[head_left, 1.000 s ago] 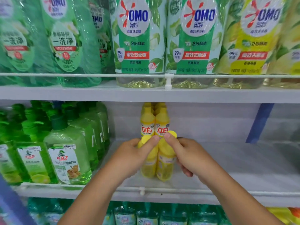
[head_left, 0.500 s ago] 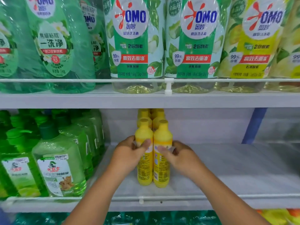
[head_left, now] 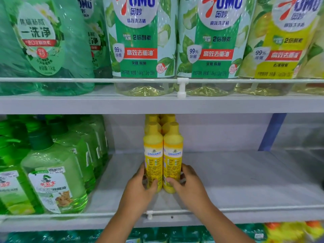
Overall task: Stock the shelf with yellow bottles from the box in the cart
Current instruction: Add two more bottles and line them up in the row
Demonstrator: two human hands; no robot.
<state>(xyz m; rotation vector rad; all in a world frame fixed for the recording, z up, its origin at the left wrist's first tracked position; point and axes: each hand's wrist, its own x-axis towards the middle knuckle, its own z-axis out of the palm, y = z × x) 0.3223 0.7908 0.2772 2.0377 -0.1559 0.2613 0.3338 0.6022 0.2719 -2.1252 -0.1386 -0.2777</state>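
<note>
Standing upright and touching side by side near the front of the middle shelf (head_left: 245, 181), two yellow bottles are being held, the left hand (head_left: 140, 188) curling around the left bottle (head_left: 153, 155) and the right hand (head_left: 188, 185) curling around the right bottle (head_left: 172, 155), green bottles (head_left: 52, 172) sitting just left.

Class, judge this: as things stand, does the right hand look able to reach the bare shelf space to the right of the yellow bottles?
Probably yes. The right hand grips the right front yellow bottle, and the shelf beside it lies bare.
</note>
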